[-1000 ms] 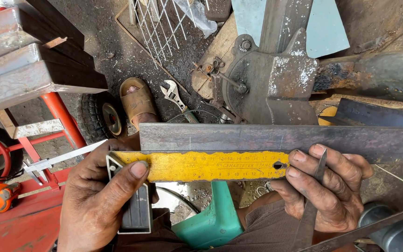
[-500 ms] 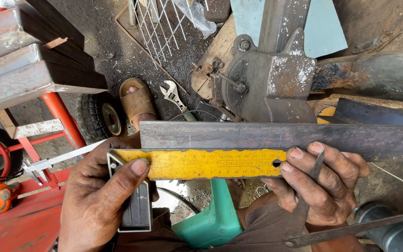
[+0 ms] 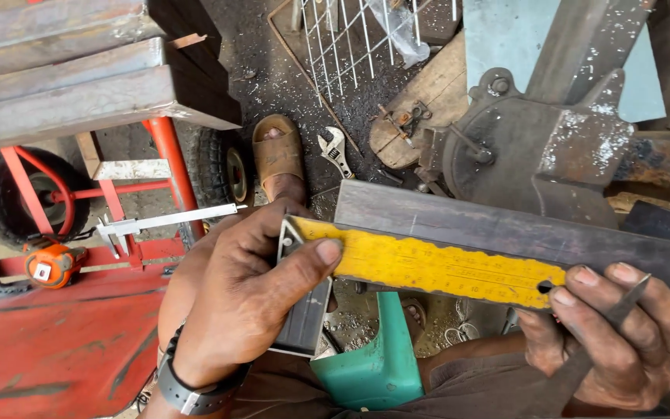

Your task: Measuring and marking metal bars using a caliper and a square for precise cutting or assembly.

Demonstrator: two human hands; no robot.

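Yellow square (image 3: 436,268) under both hands' fingers (image 3: 587,289)

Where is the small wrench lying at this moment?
In the head view, the wrench lies on the dark floor at upper centre, just right of the brown sandal.

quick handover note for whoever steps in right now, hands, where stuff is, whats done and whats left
Left hand pins the try square's stock, thumb on the yellow blade.
Right hand steadies the blade's far end and holds a thin metal scriber.
Blade lies along the grey steel bar.
Done: square seated against the bar.
Left: no fresh line visible at the blade; marking looks still to do.
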